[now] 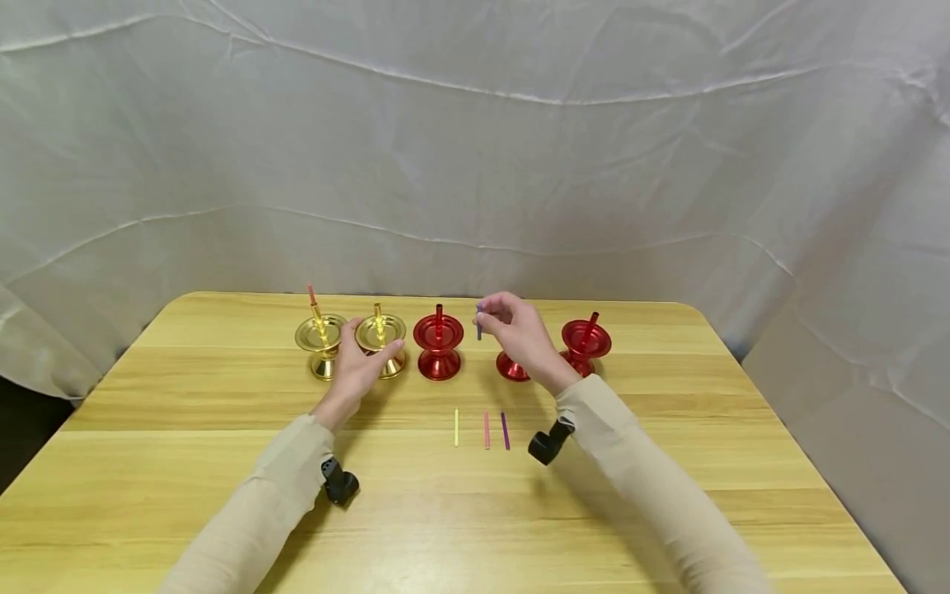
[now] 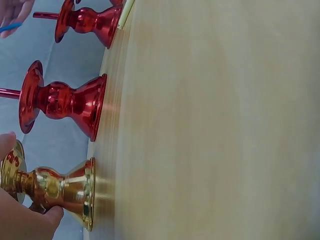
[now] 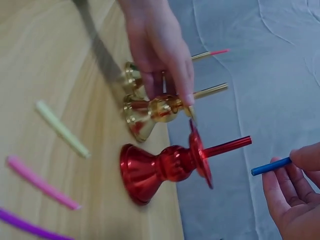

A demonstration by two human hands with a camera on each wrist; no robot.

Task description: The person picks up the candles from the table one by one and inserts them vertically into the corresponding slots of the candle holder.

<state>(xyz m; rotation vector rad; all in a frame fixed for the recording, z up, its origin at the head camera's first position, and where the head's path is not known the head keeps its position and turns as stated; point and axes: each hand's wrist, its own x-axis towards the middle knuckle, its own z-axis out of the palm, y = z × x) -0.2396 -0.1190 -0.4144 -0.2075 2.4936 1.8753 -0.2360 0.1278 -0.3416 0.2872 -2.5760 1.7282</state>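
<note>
My left hand (image 1: 358, 370) grips the second gold candle holder (image 2: 50, 187) from the left, thumb on one side and fingers on the other. This holder stands upright on the table, its tube bare on top. A thin blue candle (image 3: 270, 167) is pinched between the thumb and fingers of my right hand (image 1: 525, 337). That hand is raised, the candle between two red candle holders in the head view. The nearer one on its left is a red candle holder (image 1: 439, 333) with a bare tube. My right hand partly hides another red candle holder (image 1: 512, 367).
At the row's left end, a gold candle holder (image 1: 323, 369) carries a coral candle (image 1: 312, 294). A red candle holder (image 1: 586, 338) stands at the right end. Yellow (image 1: 456, 427), pink (image 1: 486, 430) and purple candles (image 1: 505, 430) lie on the wooden table (image 1: 416, 528). Behind hangs a pale curtain (image 1: 475, 165).
</note>
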